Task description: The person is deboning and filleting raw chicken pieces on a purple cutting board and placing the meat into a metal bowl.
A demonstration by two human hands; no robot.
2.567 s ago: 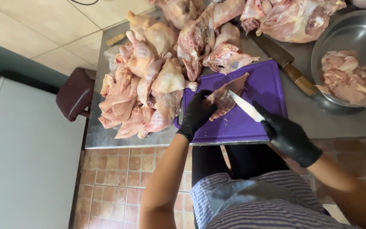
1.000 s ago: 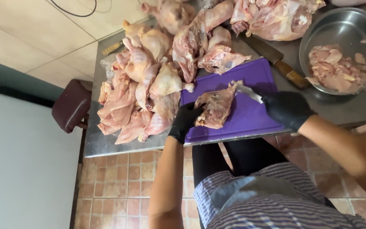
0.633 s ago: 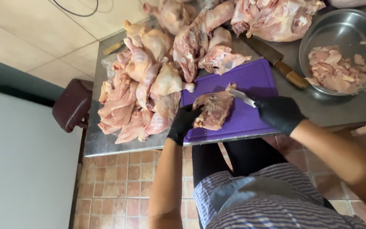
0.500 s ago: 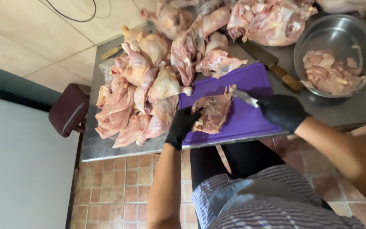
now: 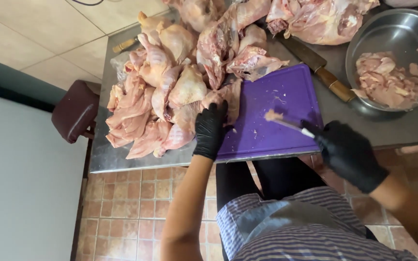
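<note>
many raw chicken pieces (image 5: 160,96) heap left of my purple cutting board (image 5: 276,116). my left hand (image 5: 210,129) clamps a chicken piece (image 5: 226,99) at the board's edge; my right hand (image 5: 347,152) grips a knife (image 5: 289,124), blade over board.

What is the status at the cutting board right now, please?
Left hand gloved, gripping a chicken piece at the purple cutting board's left edge. Right hand gloved, holding a knife, a meat scrap on its tip. Board middle bare.
</note>
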